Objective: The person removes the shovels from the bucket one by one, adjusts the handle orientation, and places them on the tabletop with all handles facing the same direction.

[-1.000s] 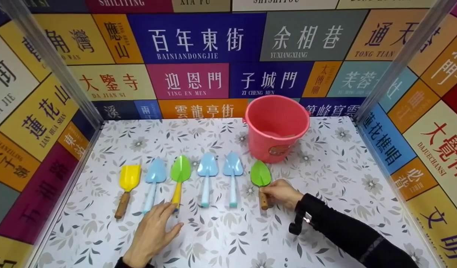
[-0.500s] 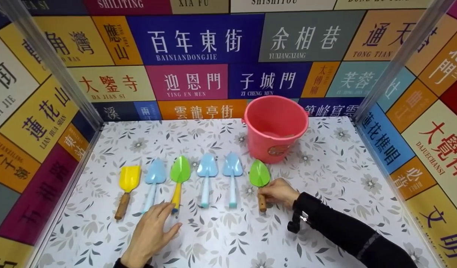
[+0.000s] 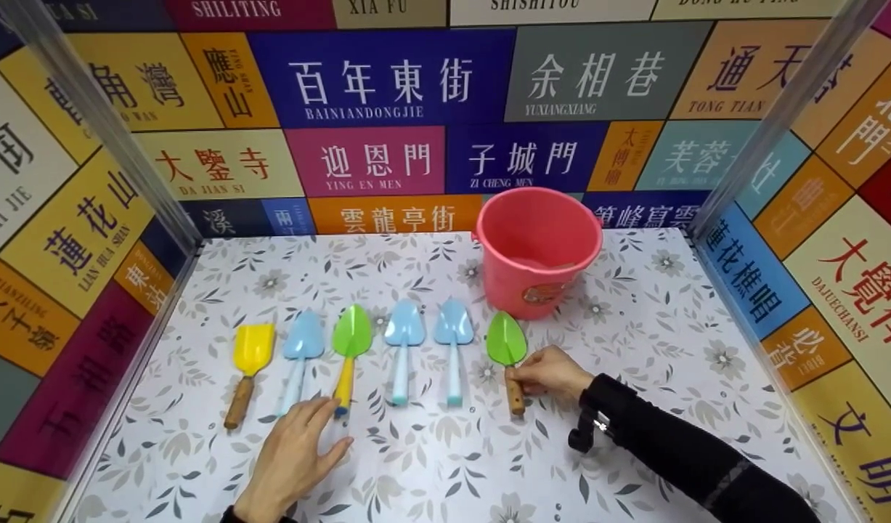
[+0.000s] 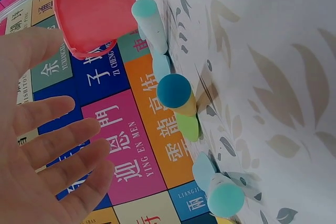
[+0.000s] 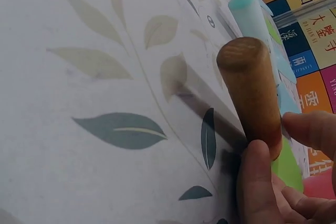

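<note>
My right hand (image 3: 558,374) pinches the wooden handle of a small green trowel (image 3: 506,338) between thumb and fingers. The trowel lies at the right end of a row, its blade pointing away from me. In the right wrist view, the handle (image 5: 249,87) casts a shadow on the cloth. My left hand (image 3: 289,454) hovers palm down with loosely spread fingers and holds nothing. Its fingertips are near the handle ends of a light blue trowel (image 3: 303,335) and a green trowel with a yellow handle (image 3: 351,330). In the left wrist view, those handle ends stand apart from the fingers.
Two more light blue trowels (image 3: 404,325) lie mid-row. A yellow shovel (image 3: 253,349) with a wooden handle lies at the far left. Behind the row's right end stands a pink bucket (image 3: 518,290). Printed panels (image 3: 380,80) wall the leaf-patterned table (image 3: 416,472) at the back and sides.
The right hand has shifted slightly, and the handle end of the wooden-handled trowel has swung a little left, then back right. The left hand and the other tools stay nearly still.
</note>
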A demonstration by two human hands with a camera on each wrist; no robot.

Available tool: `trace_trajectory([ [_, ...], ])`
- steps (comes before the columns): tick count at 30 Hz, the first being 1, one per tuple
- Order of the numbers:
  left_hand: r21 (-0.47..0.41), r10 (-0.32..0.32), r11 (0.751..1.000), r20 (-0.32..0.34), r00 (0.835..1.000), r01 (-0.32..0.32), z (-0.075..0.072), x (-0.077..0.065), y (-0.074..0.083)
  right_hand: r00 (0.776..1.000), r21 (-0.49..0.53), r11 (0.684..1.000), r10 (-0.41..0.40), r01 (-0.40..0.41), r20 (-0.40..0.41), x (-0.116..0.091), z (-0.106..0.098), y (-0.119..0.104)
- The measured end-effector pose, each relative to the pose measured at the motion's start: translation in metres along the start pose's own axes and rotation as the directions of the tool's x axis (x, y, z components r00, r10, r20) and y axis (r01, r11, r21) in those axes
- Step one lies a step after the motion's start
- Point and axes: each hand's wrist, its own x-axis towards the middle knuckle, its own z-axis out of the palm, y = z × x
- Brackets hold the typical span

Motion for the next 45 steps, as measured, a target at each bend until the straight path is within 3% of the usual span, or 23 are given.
trace_trajectory([
  [4, -0.002, -0.011, 1.0, 0.019, 1.0, 0.011, 0.0, 0.0, 0.001, 0.998, -0.147, 0.988, -0.053, 0.049, -0.025, -0.005, -0.007, -0.003],
  [13, -0.014, -0.012, 1.0, 0.013, 1.0, 0.012, 0.004, -0.001, 0.001, 0.994, -0.317, 0.943, -0.11, 0.1, -0.015, -0.025, -0.025, -0.023],
  [20, -0.003, 0.046, 0.999, -0.065, 0.997, -0.047, 0.01, 0.0, -0.002, 0.977, -0.486, 0.853, -0.215, 0.191, 0.007, -0.049, -0.053, -0.059],
  [27, 0.005, 0.093, 0.996, -0.096, 0.991, -0.093, 0.015, 0.003, -0.005, 0.928, -0.588, 0.729, -0.353, 0.351, 0.116, -0.074, -0.092, -0.113],
  [31, -0.003, 0.089, 0.996, -0.088, 0.992, -0.09, 0.015, 0.005, -0.004, 0.929, -0.638, 0.7, -0.363, 0.32, 0.068, -0.076, -0.113, -0.145],
  [36, -0.014, 0.07, 0.997, -0.062, 0.996, -0.071, 0.015, 0.008, -0.002, 0.943, -0.709, 0.665, -0.334, 0.233, -0.004, -0.059, -0.131, -0.176],
  [41, -0.012, 0.067, 0.998, -0.047, 0.997, -0.067, 0.014, 0.01, -0.001, 0.958, -0.778, 0.602, -0.286, 0.177, -0.003, -0.035, -0.134, -0.194],
  [45, -0.012, 0.075, 0.997, -0.061, 0.995, -0.076, 0.014, 0.011, -0.001, 0.976, -0.803, 0.583, -0.219, 0.126, -0.006, -0.018, -0.131, -0.206],
])
